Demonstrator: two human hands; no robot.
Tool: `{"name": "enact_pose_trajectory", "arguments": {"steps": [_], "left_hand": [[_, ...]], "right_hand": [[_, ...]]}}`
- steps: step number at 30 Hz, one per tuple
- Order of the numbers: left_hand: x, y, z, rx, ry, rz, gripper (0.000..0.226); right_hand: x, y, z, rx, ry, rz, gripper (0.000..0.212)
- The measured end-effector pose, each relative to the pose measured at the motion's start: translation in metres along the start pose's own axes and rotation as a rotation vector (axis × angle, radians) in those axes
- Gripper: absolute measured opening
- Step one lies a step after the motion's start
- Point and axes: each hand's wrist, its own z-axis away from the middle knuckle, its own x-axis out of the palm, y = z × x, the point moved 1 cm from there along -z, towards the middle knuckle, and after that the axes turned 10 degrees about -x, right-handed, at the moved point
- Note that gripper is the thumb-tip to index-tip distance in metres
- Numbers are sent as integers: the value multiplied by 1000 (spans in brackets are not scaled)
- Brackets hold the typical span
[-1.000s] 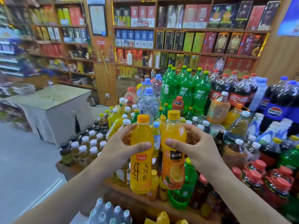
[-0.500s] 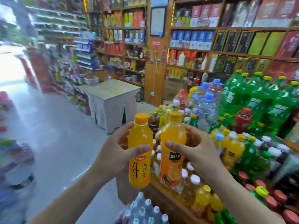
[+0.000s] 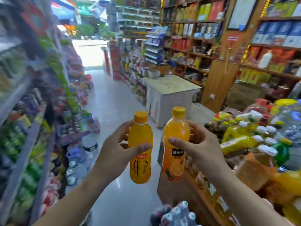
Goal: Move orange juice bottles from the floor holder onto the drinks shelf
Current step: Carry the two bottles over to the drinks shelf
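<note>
Fingers of each hand wrap one upright orange juice bottle (image 3: 140, 149).

The right-hand orange juice bottle (image 3: 175, 149) bore a black label reading "美汁源"; the left bottle (image 3: 140, 154) showed "纤"; other print was blurred.

The bottle in the left hand (image 3: 114, 154) is deep yellow-orange (image 3: 140, 136) with an orange cap, a small red band on its label and dark brush-like characters lower down. The bottle in the right hand (image 3: 200, 147) is a paler orange (image 3: 176, 132) with a yellow-orange cap; its label carries a black patch with white characters above a picture of an orange slice and green leaves. The floor (image 3: 114, 98) is pale grey and glossy. The table (image 3: 171, 88) has a cream top and white sides. The wall shelves (image 3: 218, 75) are brown wood. Beside the drinks shelf (image 3: 202, 198), bottles show white, yellow and green caps.
</note>
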Motion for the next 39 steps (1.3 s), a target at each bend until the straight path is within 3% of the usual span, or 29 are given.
{"name": "enact_pose_trajectory", "arguments": {"steps": [6,11,16,18,22,27,31,39], "left_hand": [[-62,-11,15,-65,186,-51,83],[-99,-5,42,-116,371,-66,58],[-122,-5,82,-181,607,-36,61],[-127,-6,100,-209,692,-31,68],[-134,-10,141,-240,844,-21,59],[-143,-8,197,-271,1002,-17,70],[-146,1,247,-276,1130,-44,59],[-144,24,344,-304,1348,-119,66]], "right_hand": [[65,0,-29,-32,-215,-100,71],[119,-6,-48,-61,-402,-217,62],[166,-11,-53,-145,-580,-293,80],[182,-13,-51,-169,-640,-325,76],[216,-23,-37,-209,-781,-390,60],[256,-43,-6,-283,-921,-462,71],[286,-60,29,-315,-1051,-528,73],[324,-102,112,-323,-1293,-637,75]]}}
